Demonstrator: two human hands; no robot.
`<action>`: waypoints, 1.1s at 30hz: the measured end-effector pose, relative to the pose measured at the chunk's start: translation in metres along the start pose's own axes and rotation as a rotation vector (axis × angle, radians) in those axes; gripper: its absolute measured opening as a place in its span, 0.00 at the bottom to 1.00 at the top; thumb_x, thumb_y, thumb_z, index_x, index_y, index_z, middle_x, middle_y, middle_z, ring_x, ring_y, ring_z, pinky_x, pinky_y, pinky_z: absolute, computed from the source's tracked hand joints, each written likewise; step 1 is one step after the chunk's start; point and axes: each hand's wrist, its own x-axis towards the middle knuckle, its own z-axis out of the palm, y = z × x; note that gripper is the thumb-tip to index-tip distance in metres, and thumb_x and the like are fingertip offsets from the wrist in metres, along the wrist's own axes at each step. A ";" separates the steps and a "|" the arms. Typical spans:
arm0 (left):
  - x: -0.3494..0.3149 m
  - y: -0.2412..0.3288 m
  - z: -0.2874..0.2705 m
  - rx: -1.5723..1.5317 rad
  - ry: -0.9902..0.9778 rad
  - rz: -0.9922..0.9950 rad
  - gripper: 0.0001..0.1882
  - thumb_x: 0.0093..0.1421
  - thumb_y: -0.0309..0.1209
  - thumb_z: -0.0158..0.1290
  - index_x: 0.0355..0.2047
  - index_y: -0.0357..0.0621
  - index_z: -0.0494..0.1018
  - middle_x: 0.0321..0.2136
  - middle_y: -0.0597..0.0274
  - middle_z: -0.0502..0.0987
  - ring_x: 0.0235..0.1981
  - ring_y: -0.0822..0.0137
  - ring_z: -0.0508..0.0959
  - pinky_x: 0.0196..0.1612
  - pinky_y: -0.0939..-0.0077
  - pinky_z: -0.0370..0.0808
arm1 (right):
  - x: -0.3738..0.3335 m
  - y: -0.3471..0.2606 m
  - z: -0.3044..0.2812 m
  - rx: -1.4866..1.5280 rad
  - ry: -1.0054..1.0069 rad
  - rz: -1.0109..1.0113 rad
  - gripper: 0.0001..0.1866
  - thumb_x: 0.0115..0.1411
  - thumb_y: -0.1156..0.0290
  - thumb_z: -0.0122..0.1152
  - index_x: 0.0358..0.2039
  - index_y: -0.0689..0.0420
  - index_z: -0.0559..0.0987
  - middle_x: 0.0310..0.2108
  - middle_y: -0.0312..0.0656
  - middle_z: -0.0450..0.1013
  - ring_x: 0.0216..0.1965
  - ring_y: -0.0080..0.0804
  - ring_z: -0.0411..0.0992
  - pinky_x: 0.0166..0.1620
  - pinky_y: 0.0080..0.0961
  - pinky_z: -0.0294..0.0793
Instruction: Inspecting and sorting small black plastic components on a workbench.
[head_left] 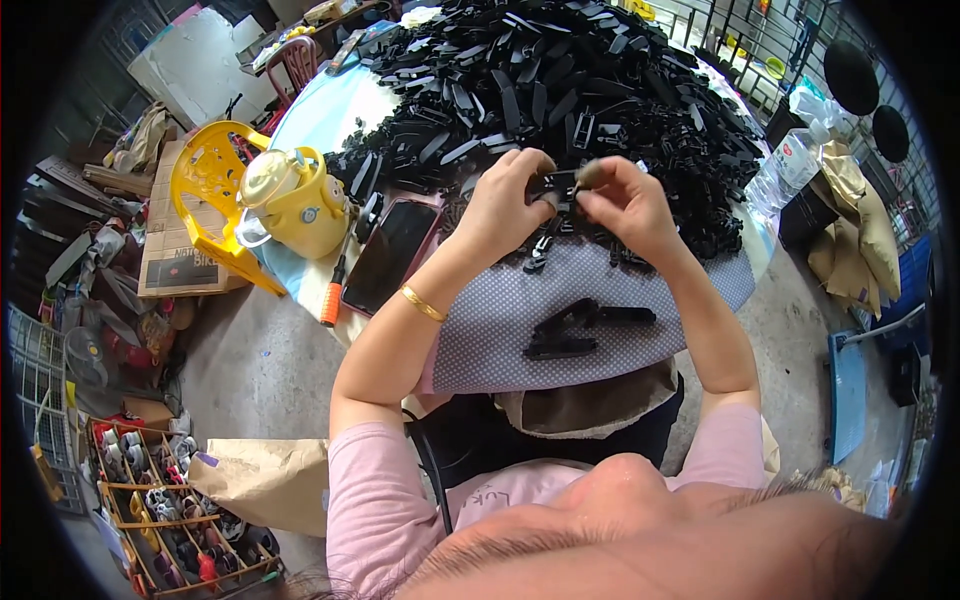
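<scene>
Over the near edge of a large heap of black plastic parts [560, 90], my left hand [508, 205] pinches a small black plastic part [556, 184]. My right hand [632, 208] is closed at that part's other end, thumb and fingers pinched together, with dark coverings on the fingertips. Exactly where the right fingers grip is hard to make out. Below my hands, a few dark, elongated assembled pieces [560, 348] lie on the dotted grey cloth [480, 345], apart from the heap.
Left of my forearm are a dark-screened phone [393, 255] and an orange-handled screwdriver [332, 295]. Beyond stand a yellow lidded pail [300, 215] and a yellow plastic chair [190, 215]. A divided wooden rack [165, 520] is on the floor at lower left; brown sacks [862, 230] stand at right.
</scene>
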 end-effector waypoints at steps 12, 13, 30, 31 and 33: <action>-0.001 -0.014 0.014 -1.176 -0.052 -0.272 0.17 0.55 0.33 0.58 0.41 0.37 0.72 0.34 0.65 0.76 0.35 0.78 0.75 0.39 0.81 0.73 | 0.000 0.005 0.004 0.052 0.137 -0.131 0.13 0.56 0.83 0.56 0.43 0.61 0.76 0.34 0.35 0.73 0.35 0.19 0.72 0.35 0.14 0.74; -0.001 -0.016 0.016 -1.245 -0.087 -0.333 0.18 0.56 0.36 0.57 0.42 0.37 0.71 0.34 0.65 0.75 0.35 0.77 0.75 0.40 0.80 0.74 | -0.002 0.005 0.007 0.071 0.188 -0.109 0.12 0.55 0.81 0.57 0.41 0.62 0.76 0.32 0.35 0.73 0.33 0.18 0.72 0.35 0.14 0.74; -0.008 -0.006 0.026 -1.294 -0.095 -0.486 0.17 0.59 0.39 0.53 0.38 0.36 0.72 0.31 0.63 0.75 0.29 0.75 0.76 0.34 0.81 0.76 | -0.006 -0.009 0.013 -0.443 0.157 -0.402 0.09 0.48 0.81 0.61 0.33 0.64 0.76 0.26 0.41 0.73 0.26 0.26 0.74 0.31 0.18 0.74; -0.008 -0.002 0.025 -1.247 -0.066 -0.494 0.16 0.59 0.38 0.53 0.37 0.36 0.72 0.29 0.64 0.76 0.28 0.76 0.75 0.31 0.82 0.75 | -0.007 -0.009 0.013 -0.454 0.113 -0.418 0.10 0.48 0.80 0.61 0.33 0.64 0.76 0.27 0.42 0.73 0.26 0.28 0.75 0.30 0.20 0.75; -0.007 0.005 0.022 -1.034 -0.040 -0.473 0.15 0.60 0.39 0.51 0.37 0.36 0.72 0.27 0.65 0.75 0.26 0.78 0.73 0.28 0.84 0.72 | -0.007 -0.013 0.017 -0.460 0.122 -0.371 0.09 0.48 0.79 0.61 0.33 0.63 0.76 0.27 0.43 0.73 0.26 0.30 0.75 0.30 0.22 0.75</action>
